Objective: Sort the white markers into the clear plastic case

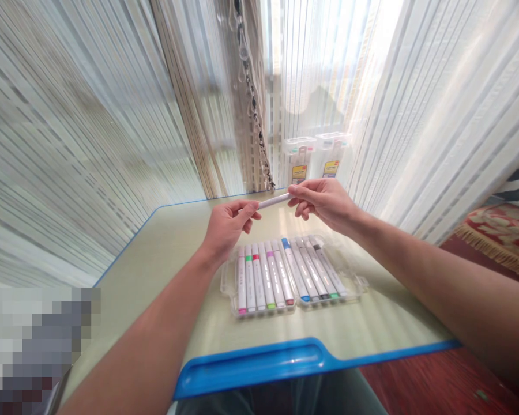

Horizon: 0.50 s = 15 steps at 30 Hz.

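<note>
A white marker is held up above the table, slightly tilted, between both hands. My left hand pinches its left end, and my right hand pinches the other end; both ends are hidden by the fingers. Below the hands an open clear plastic marker case lies on the table. White markers with coloured ends sit side by side in its left half. More markers, one with a blue cap, fill the right half.
The pale green table has a blue edge with a blue tray groove along the front. Two clear cases with yellow labels stand at the back. White string curtains and a hanging beaded strand surround the table.
</note>
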Motion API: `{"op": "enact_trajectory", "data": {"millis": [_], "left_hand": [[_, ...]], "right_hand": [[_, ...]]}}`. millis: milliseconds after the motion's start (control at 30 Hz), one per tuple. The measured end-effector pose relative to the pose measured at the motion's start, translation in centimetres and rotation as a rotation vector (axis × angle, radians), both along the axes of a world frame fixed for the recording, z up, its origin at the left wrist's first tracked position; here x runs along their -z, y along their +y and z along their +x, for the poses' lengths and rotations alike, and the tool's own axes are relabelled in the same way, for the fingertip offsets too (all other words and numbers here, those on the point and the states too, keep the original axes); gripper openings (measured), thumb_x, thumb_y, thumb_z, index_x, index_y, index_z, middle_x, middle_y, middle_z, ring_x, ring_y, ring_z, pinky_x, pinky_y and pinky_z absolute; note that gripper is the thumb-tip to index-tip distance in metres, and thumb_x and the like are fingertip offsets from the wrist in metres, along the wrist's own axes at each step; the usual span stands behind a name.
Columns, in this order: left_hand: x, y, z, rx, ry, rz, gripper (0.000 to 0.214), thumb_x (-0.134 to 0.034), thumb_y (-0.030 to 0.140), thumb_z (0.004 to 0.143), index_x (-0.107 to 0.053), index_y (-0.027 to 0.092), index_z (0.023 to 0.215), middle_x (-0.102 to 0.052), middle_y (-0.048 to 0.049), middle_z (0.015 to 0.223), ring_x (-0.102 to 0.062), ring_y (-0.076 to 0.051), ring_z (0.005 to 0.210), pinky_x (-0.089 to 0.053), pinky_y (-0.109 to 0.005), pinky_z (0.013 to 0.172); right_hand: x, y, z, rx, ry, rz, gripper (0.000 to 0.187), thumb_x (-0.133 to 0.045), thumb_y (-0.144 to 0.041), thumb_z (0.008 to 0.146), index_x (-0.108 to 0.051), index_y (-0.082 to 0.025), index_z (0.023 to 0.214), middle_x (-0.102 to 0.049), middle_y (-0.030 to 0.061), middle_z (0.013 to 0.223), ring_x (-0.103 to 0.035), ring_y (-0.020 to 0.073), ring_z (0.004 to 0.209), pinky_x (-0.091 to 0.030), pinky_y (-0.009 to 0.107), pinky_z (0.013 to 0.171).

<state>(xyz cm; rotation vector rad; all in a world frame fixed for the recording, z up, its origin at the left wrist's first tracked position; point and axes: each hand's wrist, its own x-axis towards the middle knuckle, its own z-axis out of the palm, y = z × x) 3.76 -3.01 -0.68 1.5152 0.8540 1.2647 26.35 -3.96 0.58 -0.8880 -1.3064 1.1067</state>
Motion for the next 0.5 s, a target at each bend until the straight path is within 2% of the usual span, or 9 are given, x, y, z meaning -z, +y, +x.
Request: {"op": "enact_trajectory", "data": {"millis": [133,300,500], "left_hand": [[-0.23,-0.06,0.01,-0.002,-0.053,-0.047,0.027,-0.082,0.038,0.077,-0.078,0.013,0.086,-0.072,-0.0051,0.075,-0.051,-0.007,0.052,-0.042,-0.023,0.051],[-0.61,-0.15,-0.11,0.029,-0.127,-0.116,0.025,-0.079,0.032,0.078,-0.078,0.012,0.093,-0.074,-0.0069,0.081,-0.053,-0.007,0.053,-0.044,-0.023,0.053],[-0.97,-0.24,-0.22,0.045,-0.216,-0.147,0.024,-0.074,0.028,0.078,-0.078,0.010,0.093,-0.075,-0.0087,0.080,-0.055,-0.008,0.052,-0.045,-0.024,0.053]], "right_hand": [[-0.05,0.04,0.13,0.038,0.046,-0.017,0.037,-0.092,-0.042,0.069,-0.076,-0.010,0.076,-0.073,0.0088,0.068,-0.066,0.0110,0.049,-0.048,0.017,0.040],[0.01,0.16,0.41,0.040,0.084,-0.022,0.029,-0.089,-0.035,0.074,-0.076,-0.010,0.077,-0.073,0.0088,0.069,-0.066,0.0105,0.050,-0.049,0.016,0.040],[-0.04,0.40,0.62,0.050,0.120,-0.068,0.021,-0.084,-0.028,0.081,-0.075,-0.009,0.077,-0.073,0.0093,0.069,-0.065,0.0095,0.050,-0.050,0.014,0.041]]}}
